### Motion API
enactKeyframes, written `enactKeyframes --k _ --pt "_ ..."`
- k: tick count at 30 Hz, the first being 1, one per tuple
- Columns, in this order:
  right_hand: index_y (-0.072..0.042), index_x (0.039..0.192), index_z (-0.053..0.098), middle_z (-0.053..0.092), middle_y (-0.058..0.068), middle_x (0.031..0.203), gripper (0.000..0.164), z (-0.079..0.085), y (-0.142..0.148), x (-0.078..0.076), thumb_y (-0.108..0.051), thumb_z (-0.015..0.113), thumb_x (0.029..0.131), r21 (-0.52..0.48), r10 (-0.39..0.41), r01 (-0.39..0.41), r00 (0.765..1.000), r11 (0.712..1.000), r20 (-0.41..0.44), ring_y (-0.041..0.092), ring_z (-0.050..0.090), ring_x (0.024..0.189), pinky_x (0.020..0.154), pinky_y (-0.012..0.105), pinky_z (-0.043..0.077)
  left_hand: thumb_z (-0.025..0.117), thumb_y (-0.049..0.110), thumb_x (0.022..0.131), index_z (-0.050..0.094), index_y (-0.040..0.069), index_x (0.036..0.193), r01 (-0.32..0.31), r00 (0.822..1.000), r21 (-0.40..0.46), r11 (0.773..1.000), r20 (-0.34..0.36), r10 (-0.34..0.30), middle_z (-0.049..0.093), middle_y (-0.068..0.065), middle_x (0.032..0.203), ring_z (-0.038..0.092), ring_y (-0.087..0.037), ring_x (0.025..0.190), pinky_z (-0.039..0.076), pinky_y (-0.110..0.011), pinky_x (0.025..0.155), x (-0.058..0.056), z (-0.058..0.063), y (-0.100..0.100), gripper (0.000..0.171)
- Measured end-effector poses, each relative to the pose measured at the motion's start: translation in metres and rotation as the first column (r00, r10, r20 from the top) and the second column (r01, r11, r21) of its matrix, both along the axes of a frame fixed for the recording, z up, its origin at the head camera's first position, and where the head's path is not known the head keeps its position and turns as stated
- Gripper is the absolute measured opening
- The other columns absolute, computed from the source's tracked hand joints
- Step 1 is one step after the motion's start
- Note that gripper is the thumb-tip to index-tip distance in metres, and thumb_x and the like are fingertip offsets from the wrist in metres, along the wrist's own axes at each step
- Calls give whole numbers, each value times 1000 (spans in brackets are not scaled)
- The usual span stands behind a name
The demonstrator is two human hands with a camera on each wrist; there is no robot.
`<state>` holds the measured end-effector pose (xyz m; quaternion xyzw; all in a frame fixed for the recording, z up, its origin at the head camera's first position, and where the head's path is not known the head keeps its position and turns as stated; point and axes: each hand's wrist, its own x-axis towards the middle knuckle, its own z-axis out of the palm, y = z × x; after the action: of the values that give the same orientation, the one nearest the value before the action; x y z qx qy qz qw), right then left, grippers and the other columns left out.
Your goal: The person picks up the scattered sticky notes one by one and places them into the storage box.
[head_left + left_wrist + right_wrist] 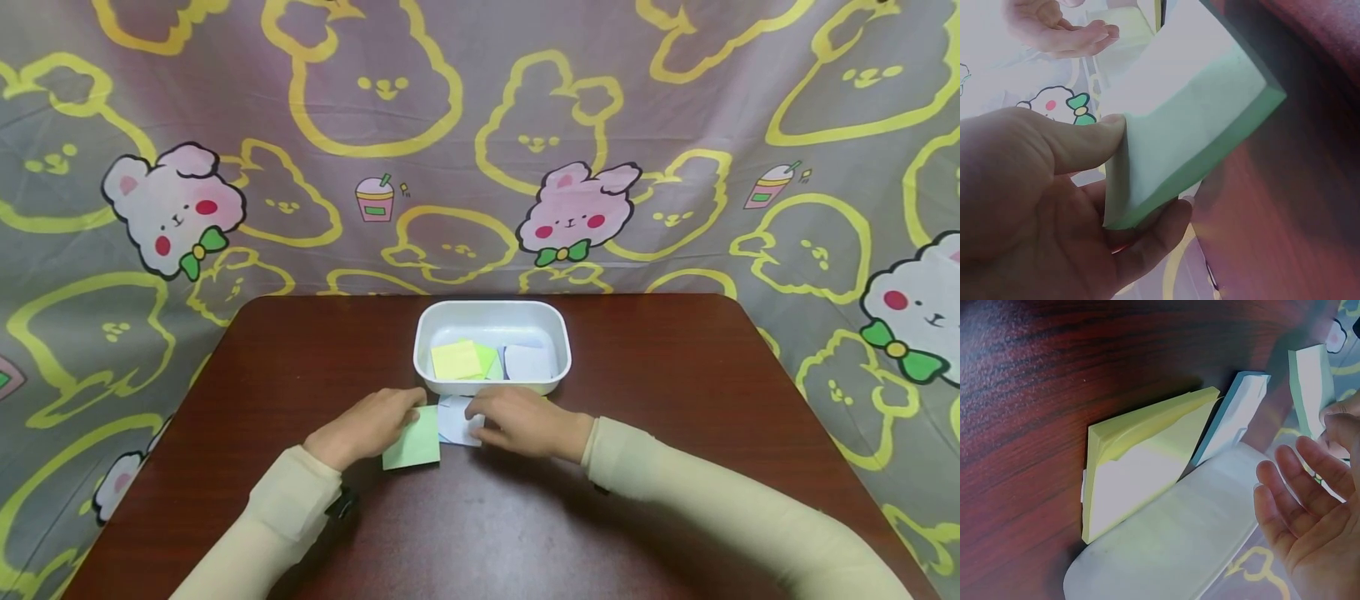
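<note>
My left hand point(371, 427) pinches a light green sticky note pad point(414, 437) at its edge, thumb on top and fingers beneath. The thickness of this pad point(1197, 106) shows in the left wrist view. My right hand point(528, 419) hovers with loosely bent fingers and an empty palm over the table. Below it lies a pale blue sticky note pad point(456, 419). A yellow sticky note pad point(1154, 459) sits beside the blue one in the right wrist view; in the head view my right hand hides most of it.
Just behind the pads stands a white plastic tray point(491, 388), holding yellow, green and pale blue notes point(527, 362). The dark red wooden table point(322, 350) reaches back to a grey curtain point(450, 175) printed with cartoon bunnies.
</note>
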<state>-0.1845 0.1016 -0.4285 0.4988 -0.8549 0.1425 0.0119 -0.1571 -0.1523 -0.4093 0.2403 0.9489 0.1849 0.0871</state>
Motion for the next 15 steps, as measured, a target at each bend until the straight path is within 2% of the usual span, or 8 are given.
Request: enactKeyframes --k 15 --pt "-9 112 72 73 0 104 22 6 0 -1 -24 67 97 9 4 -4 1000 1000 5 13 67 97 88 32 55 58 3 99 58 11 95 -15 1000 -19 1000 -8 15 52 0 75 50 -16 72 43 -31 66 -4 13 0 9"
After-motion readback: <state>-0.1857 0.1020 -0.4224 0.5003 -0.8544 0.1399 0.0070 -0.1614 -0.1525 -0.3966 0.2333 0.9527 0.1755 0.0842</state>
